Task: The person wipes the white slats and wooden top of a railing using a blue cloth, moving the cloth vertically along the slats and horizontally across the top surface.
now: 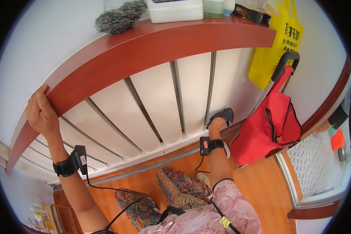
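Observation:
My left hand [42, 112] grips the left part of a red-brown wooden shelf [152, 44], its fingers curled over the edge. Below the shelf stands a white panel radiator [152, 108] with dark gaps between its columns. Low at the radiator's right end, my right hand [217, 125] holds a dark grey cloth [226, 114] against the white surface. The cloth covers most of the fingers. Each wrist carries a black strap with a small cabled box.
On the shelf are a grey fuzzy duster head [121, 17], a white plastic container [175, 11] and several bottles. A yellow bag [276, 55] hangs at the right. Beside my right arm stands a red trolley bag [260, 131] on the orange wooden floor [251, 184]. A doorway lies farther right.

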